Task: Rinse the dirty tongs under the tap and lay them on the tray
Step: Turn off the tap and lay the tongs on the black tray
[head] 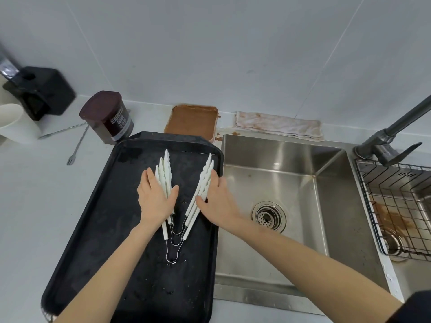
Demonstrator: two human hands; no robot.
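Observation:
Several white plastic tongs (186,213) with wire hinges lie stacked in a V shape on the wet black tray (112,229), their hinges toward me. My left hand (156,197) rests flat on the left arms of the tongs, fingers extended. My right hand (217,199) presses flat against the outer side of the right arms, near the tray's right rim. Neither hand is closed around the tongs. The tap (396,134) stands at the right, behind the sink (291,159), with no water visible.
A cocoa tin (109,115), a container of brown mix (193,121) and a stained cloth (279,124) line the back wall. A thin fork (77,145) lies left of the tray. A wire rack (396,206) sits in the right-hand basin. A black appliance (39,92) stands far left.

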